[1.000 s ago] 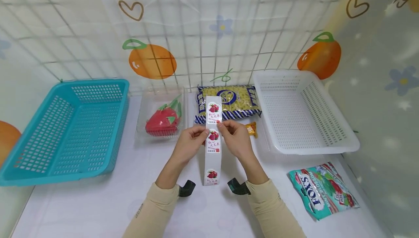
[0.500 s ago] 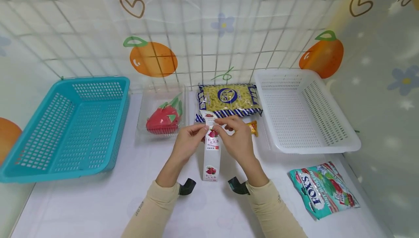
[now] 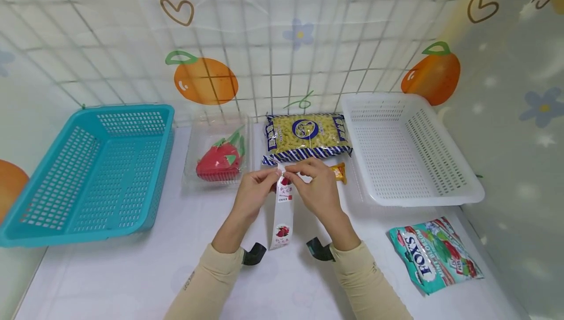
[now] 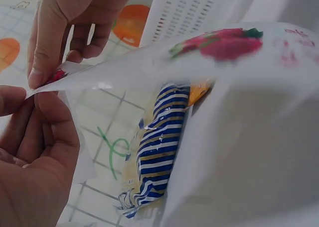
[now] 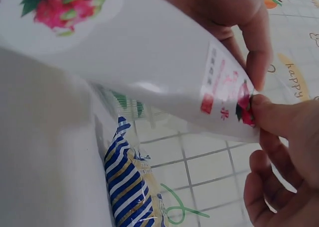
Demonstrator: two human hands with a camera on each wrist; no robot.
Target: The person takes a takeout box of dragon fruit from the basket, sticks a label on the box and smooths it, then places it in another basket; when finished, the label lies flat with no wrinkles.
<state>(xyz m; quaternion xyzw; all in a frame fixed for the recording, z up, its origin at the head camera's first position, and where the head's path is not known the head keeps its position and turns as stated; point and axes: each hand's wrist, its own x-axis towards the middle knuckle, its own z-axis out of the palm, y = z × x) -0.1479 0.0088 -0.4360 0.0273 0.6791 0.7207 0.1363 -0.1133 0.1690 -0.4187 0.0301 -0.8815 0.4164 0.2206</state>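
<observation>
A white strip of stickers (image 3: pixel 282 217), printed with red fruit and lettering, hangs down between both hands above the table. My left hand (image 3: pixel 254 194) pinches its upper left edge between thumb and fingers. Opposite it, the right hand (image 3: pixel 318 190) pinches the strip's upper right side, thumb in front. At the fingertips the strip is bent sharply, its top part folded back. The left wrist view shows the strip (image 4: pixel 219 50) narrowing to the pinching fingertips. In the right wrist view a fruit sticker lies right by the right thumb (image 5: pixel 271 115).
Behind the hands lie a blue-striped bag of pasta (image 3: pixel 306 134) and a small yellow packet (image 3: pixel 339 172). A clear box (image 3: pixel 191 163) with a red dragon fruit (image 3: pixel 219 162) stands left of them. Teal (image 3: pixel 152 212) and white baskets (image 3: pixel 440 202) flank everything; a Fox's candy bag (image 3: pixel 434 256) lies right.
The top of the sticker strip, upright over the pasta bag before, has bent back and down at the fingertips. The right fingers have shifted slightly left, closer to the left hand.
</observation>
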